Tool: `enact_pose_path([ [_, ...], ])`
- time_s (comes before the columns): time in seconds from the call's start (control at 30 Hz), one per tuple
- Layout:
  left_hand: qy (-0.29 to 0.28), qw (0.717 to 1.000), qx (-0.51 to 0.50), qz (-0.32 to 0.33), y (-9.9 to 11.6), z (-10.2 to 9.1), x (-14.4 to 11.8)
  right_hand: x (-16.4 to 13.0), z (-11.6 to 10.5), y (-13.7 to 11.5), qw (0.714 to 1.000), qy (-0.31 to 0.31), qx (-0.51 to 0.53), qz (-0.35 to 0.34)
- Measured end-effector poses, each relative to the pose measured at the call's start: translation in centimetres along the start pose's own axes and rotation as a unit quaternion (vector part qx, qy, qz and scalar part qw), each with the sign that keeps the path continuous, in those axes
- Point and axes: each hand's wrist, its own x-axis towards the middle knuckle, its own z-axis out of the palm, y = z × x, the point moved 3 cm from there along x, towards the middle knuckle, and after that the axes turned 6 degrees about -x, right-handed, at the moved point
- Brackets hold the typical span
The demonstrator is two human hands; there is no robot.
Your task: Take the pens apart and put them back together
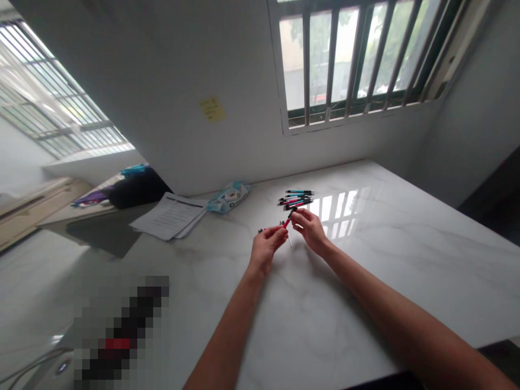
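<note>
Both hands over table (406,254): left hand (268,244) and right hand (309,228) near each other, one pen (287,220) spanning the gap. Pile of pens (296,199) on table, just beyond right hand, slightly to its left. Small parts (260,231) by left hand's far side, partly hidden, can't identify. Wipes packet (228,197) on table, beyond and left of left hand, near wall (252,151). Paper stack (168,216) further left of left hand, beside packet. Note (212,109) on wall, above packet, left of both hands. Window (357,59) in wall, beyond right hand, up and right.
</note>
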Motion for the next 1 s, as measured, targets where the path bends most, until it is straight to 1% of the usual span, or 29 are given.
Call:
enact_pose_path([
  [0.1,-0.013,0.999,-0.021,-0.032,-0.8,0.7,-0.4,0.2,-0.3,0.2,1.000,0.004,0.022,0.011],
  [0.23,0.001,0.999,-0.018,-0.029,-1.0,0.6,-0.3,0.6,-0.6,0.1,1.000,0.016,0.015,0.002],
  [0.3,0.010,1.000,-0.007,-0.020,-0.9,0.3,-0.2,0.8,-1.2,-0.3,0.999,0.046,-0.005,-0.020],
  [0.37,0.017,1.000,0.018,-0.001,-0.7,0.0,0.0,1.0,-1.9,-0.9,0.992,0.073,-0.072,-0.067],
  [0.4,0.020,0.999,0.036,0.013,-0.6,-0.1,0.1,1.0,-2.3,-1.2,0.983,0.079,-0.129,-0.099],
  [0.47,0.024,0.995,0.081,0.047,-0.3,-0.3,0.4,1.0,-2.9,-1.6,0.950,0.071,-0.263,-0.154],
  [0.5,0.025,0.992,0.104,0.063,-0.1,-0.4,0.6,1.0,-3.2,-1.6,0.929,0.060,-0.324,-0.169],
  [0.57,0.029,0.983,0.156,0.090,0.2,-0.5,0.8,1.0,-3.5,-1.1,0.892,0.027,-0.416,-0.174],
  [0.63,0.036,0.965,0.229,0.118,0.6,-0.7,0.7,1.1,-3.6,-0.4,0.863,-0.021,-0.476,-0.168],
  [0.67,0.041,0.950,0.277,0.137,0.8,-0.8,0.6,1.1,-3.5,-0.1,0.847,-0.043,-0.501,-0.171],
  [0.73,0.047,0.906,0.381,0.177,1.3,-0.7,0.2,1.0,-3.3,0.4,0.812,-0.074,-0.550,-0.181],
  [0.8,0.044,0.855,0.470,0.214,1.6,-0.5,-0.2,1.0,-3.0,0.5,0.780,-0.088,-0.590,-0.189],
  [0.83,0.041,0.834,0.503,0.225,1.7,-0.3,-0.3,0.9,-2.9,0.5,0.771,-0.089,-0.602,-0.189],
  [0.9,0.030,0.806,0.544,0.230,1.6,0.0,-0.4,0.9,-2.8,0.4,0.769,-0.082,-0.606,-0.186],
  [1.0,0.020,0.787,0.580,0.209,1.1,0.2,0.0,0.7,-2.7,0.2,0.775,-0.069,-0.598,-0.190],
])
